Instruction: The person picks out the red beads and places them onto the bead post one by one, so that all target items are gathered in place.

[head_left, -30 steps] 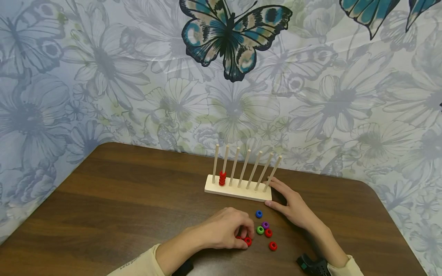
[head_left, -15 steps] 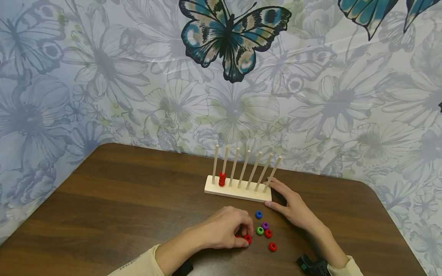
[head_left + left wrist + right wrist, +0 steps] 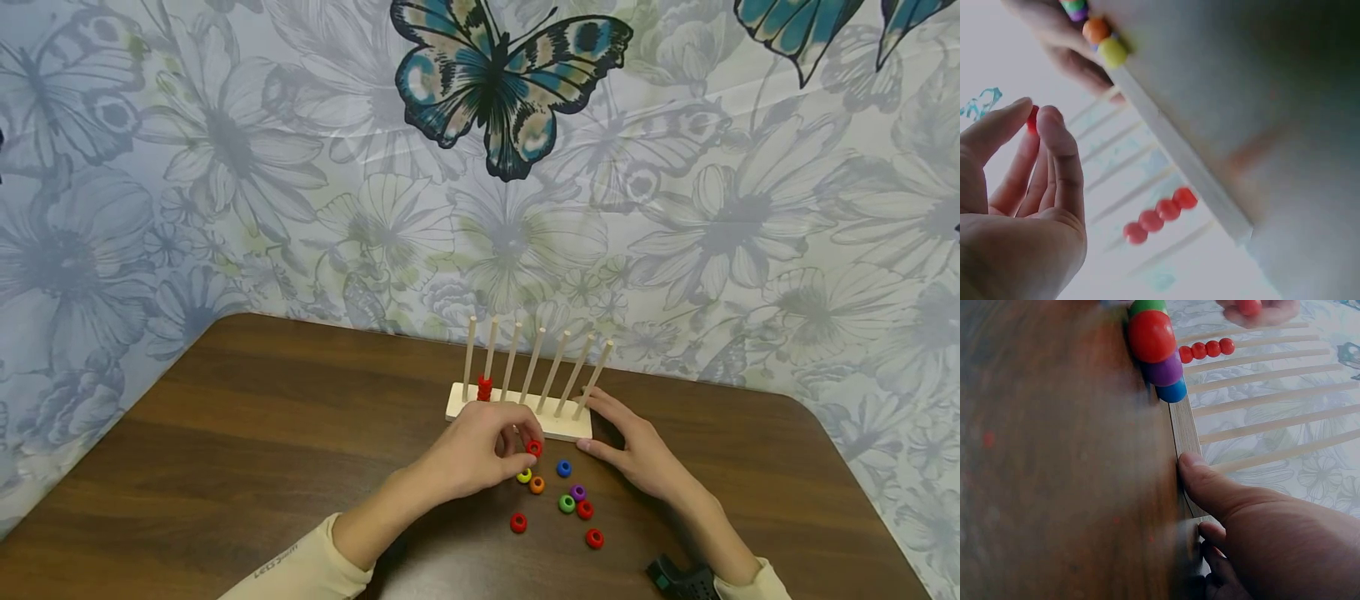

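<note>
the left hand (image 3: 480, 450) pinches a red bead (image 3: 533, 447) between thumb and fingertips, just in front of the wooden peg rack (image 3: 519, 414), near the middle of its front edge. in the left wrist view the same bead (image 3: 1032, 118) shows as a small red spot held between the thumb tip and the forefinger, lifted clear of the table.

the right hand (image 3: 633, 446) rests against the right end of the rack, its fingers fairly straight along the back corner and its thumb (image 3: 1210, 484) pressed to the front edge of the base; it holds nothing else.

on the rack, a short stack of red beads (image 3: 483, 388) sits on the second peg from the rack's left end, low down by the base. the other pegs are bare as far as can be seen.

in front of the rack, loose beads lie on the brown table (image 3: 225, 450): a yellow bead (image 3: 524, 476) and an orange bead (image 3: 537, 484) just under the left hand's fingertips, a blue bead (image 3: 564, 468) beside them toward the right hand, then a purple bead (image 3: 577, 492), a green bead (image 3: 567, 503) and three more red ones farther from the rack. behind the rack hangs a floral cloth with a butterfly print (image 3: 502, 75).
</note>
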`<state>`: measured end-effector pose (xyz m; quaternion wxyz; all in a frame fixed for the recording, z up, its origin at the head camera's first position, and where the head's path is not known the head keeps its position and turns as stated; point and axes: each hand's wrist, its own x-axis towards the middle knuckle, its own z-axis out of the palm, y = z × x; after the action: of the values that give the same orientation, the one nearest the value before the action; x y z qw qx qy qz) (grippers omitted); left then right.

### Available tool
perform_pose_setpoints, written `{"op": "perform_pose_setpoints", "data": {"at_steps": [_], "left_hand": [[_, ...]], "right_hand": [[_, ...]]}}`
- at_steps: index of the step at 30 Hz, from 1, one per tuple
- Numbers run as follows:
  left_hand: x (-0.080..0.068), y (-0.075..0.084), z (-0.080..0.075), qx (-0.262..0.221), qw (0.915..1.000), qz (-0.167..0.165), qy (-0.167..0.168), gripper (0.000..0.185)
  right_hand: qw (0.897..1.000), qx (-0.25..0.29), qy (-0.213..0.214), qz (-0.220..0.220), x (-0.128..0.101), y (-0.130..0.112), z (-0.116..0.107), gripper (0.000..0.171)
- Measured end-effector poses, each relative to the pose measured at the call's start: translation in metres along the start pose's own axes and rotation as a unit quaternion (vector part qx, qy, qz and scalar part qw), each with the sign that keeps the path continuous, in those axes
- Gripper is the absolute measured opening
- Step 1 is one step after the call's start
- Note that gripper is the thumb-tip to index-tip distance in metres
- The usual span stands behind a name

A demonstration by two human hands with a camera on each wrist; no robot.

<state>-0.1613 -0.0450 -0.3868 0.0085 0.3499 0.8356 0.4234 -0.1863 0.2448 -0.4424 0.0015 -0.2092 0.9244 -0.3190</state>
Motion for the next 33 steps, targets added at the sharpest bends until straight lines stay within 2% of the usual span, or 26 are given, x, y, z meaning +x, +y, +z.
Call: {"op": "perform_pose_setpoints", "data": {"at_steps": [4,9,16,20,24,27,33], "left_hand": [[0.005,0.003,-0.013,0.002,0.9986,-0.004,0.053,0.018],[0.009,0.006,-0.038,0.007,0.9918,-0.009,0.128,0.018],[0.013,0.015,-0.076,0.007,0.9805,-0.035,0.193,0.018],[0.021,0.020,-0.088,0.023,0.9717,-0.019,0.234,0.017],[0.030,0.024,-0.095,0.048,0.9582,-0.005,0.282,0.016],[0.035,0.025,-0.097,0.075,0.9521,-0.001,0.296,0.016],[0.040,0.023,-0.094,0.117,0.9532,-0.015,0.278,0.013]], "right_hand": [[1.000,-0.004,-0.001,0.002,0.000,0.000,0.000,0.066],[1.000,-0.006,0.001,0.001,0.000,-0.001,0.000,0.065],[1.000,-0.007,0.002,-0.003,-0.001,0.001,0.001,0.065],[1.000,-0.006,0.002,-0.002,-0.001,0.001,0.001,0.065],[1.000,-0.001,-0.001,-0.001,-0.001,0.000,0.001,0.065],[1.000,0.000,-0.004,-0.002,0.000,-0.001,0.001,0.066],[1.000,-0.005,-0.002,0.000,-0.001,-0.001,0.001,0.066]]}}
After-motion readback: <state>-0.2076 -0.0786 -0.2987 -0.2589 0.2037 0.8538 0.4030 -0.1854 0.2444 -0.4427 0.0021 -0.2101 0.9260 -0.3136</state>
